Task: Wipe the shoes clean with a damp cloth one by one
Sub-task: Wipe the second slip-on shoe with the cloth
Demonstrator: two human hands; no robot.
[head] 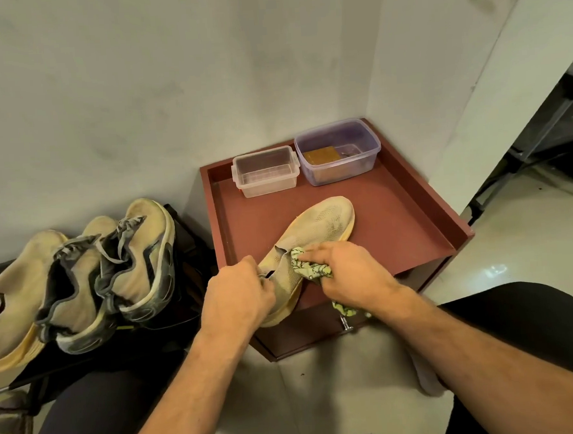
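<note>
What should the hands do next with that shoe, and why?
Probably slide the cloth forward toward the toe. The right hand presses it near the beige shoe's collar, the left hand grips the heel, and the toe lies uncovered ahead.

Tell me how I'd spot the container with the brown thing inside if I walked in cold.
Find the red-brown tray-top cabinet in the wall corner. Two plastic tubs sit side by side along its far edge. You want the right-hand one, the purple-tinted tub: larger, rounder-cornered, with a brown block inside, while its neighbour, the clear tub, looks empty and has clip handles.
</note>
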